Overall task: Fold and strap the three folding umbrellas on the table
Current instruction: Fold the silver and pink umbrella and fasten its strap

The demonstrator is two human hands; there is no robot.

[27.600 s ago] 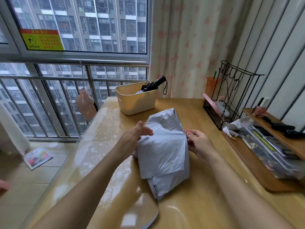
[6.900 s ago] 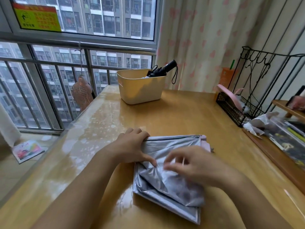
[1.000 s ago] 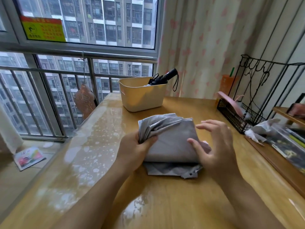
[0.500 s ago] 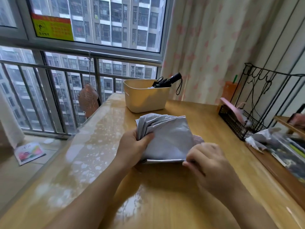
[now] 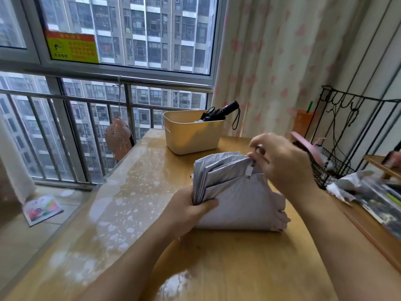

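Observation:
A silver-grey folding umbrella (image 5: 240, 198) stands bundled on the wooden table (image 5: 217, 268), its canopy gathered into pleats. My left hand (image 5: 188, 210) grips the pleated fabric at its lower left edge. My right hand (image 5: 280, 161) is above the bundle's top and pinches the small strap tab (image 5: 250, 170) that sticks up from the folds. A black folded umbrella (image 5: 221, 111) lies in the beige bin (image 5: 191, 135) at the far side of the table, its wrist loop hanging over the rim.
A black wire rack (image 5: 338, 153) with a pink item stands at the right. Beside it a wooden tray (image 5: 373, 222) holds plastic-wrapped clutter. A peach fan (image 5: 118, 137) hangs on the window railing. A leaflet (image 5: 42, 209) lies on the floor at left.
The umbrella bundle has been tipped upright. My right hand rose from the bundle's lower right corner to its top and took hold of the strap tab. The left hand keeps its grip.

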